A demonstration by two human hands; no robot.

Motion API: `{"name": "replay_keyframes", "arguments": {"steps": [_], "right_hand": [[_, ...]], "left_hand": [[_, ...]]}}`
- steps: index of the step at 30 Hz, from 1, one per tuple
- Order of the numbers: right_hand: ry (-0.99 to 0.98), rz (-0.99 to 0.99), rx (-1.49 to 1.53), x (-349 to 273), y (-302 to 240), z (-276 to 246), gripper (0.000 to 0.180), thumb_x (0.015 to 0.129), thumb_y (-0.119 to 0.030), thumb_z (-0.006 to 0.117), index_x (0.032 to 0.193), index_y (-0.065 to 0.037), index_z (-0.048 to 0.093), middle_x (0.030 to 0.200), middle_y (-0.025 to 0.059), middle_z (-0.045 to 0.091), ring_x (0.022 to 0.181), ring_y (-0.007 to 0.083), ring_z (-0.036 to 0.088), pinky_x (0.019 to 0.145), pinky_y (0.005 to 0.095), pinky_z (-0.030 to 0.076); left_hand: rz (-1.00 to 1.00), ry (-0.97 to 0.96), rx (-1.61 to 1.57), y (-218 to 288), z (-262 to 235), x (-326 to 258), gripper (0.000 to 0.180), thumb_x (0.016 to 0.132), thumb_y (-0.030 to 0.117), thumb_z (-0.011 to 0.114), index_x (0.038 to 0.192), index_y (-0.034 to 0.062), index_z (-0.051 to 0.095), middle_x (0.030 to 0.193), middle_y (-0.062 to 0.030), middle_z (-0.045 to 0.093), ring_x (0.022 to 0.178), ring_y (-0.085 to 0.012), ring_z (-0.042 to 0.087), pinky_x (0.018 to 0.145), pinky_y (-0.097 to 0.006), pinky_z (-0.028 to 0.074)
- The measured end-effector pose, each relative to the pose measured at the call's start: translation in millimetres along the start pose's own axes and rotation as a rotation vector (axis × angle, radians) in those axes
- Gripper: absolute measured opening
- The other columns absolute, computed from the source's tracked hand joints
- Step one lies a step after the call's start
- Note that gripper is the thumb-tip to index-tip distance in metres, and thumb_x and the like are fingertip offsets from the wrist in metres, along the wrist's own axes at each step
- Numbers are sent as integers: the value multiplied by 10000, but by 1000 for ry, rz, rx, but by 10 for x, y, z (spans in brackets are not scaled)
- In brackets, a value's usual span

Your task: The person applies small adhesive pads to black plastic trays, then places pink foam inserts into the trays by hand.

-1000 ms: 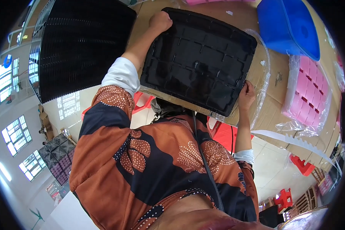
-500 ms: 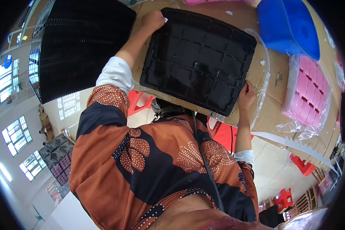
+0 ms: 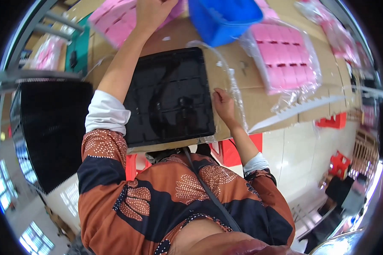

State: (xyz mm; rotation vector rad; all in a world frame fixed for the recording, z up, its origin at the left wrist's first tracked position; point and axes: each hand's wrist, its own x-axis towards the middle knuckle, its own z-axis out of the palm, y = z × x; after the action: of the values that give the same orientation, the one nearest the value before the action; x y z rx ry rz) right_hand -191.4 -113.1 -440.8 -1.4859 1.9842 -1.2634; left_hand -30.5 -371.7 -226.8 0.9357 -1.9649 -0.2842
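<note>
A black plastic tray [image 3: 170, 97] with a raised rim and shallow grid ridges lies on the cardboard-covered table in front of me. My left hand [image 3: 151, 15] is stretched over the far side, above pink slotted blocks [image 3: 117, 21]. Its fingertips are cut off by the upper edge of the view, so any hold is hidden. My right hand [image 3: 224, 104] rests beside the tray's right edge, fingers curled in, with nothing visible in them.
A blue plastic bin [image 3: 223, 21] stands beyond the tray. Right of it lie pink blocks in clear plastic wrap [image 3: 283, 57]. A jagged white strip [image 3: 293, 112] lies near the table's right front. At left stands a black ridged stack [image 3: 53, 131]. Red stools [image 3: 340, 165] are on the floor.
My left hand has left the tray's far left corner and reached farther away to the pink blocks. My right hand stays by the tray's right edge. The whole view has shifted.
</note>
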Motion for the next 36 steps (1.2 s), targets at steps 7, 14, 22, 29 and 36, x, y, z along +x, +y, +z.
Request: {"name": "replay_keyframes", "arguments": {"steps": [7, 14, 22, 29, 36], "right_hand": [[241, -11, 277, 624, -631, -564, 88, 815, -30, 526, 873, -1, 585, 650, 89, 567, 545, 131, 550, 499, 252, 424], [530, 13, -179, 1707, 152, -1192, 216, 777, -191, 579, 940, -52, 606, 783, 142, 610, 718, 236, 611, 621, 331, 472], [-148, 397, -902, 2108, 261, -1335, 284, 745, -237, 560, 984, -93, 616, 1004, 135, 599, 943, 280, 580, 757, 382, 477], [-132, 366, -893, 2196, 362, -1299, 275, 740, -208, 528, 968, -87, 622, 958, 143, 622, 905, 298, 598, 760, 385, 478], [-45, 311, -609, 2157, 368, -1427, 268, 703, -277, 555, 843, -74, 659, 858, 148, 638, 826, 288, 615, 717, 378, 485]], "left_hand": [[96, -225, 322, 175, 1050, 412, 253, 747, 327, 597, 756, 81, 659, 633, -84, 619, 622, -215, 621, 561, -366, 482], [91, -302, 248, 201, 1119, 278, 173, 788, 221, 575, 871, 96, 661, 894, -84, 638, 822, -223, 605, 735, -310, 464], [168, 10, -145, 423, 669, -471, 99, 731, 130, 614, 808, 82, 652, 906, -65, 628, 869, -244, 566, 791, -325, 433], [-23, -87, -365, 596, 656, -883, 118, 744, 105, 611, 831, 39, 654, 852, -73, 644, 797, -183, 593, 717, -269, 458], [-393, -371, -817, 772, 1066, -1062, 179, 810, 123, 605, 949, 16, 638, 877, -27, 623, 752, -46, 529, 660, -180, 421]]}}
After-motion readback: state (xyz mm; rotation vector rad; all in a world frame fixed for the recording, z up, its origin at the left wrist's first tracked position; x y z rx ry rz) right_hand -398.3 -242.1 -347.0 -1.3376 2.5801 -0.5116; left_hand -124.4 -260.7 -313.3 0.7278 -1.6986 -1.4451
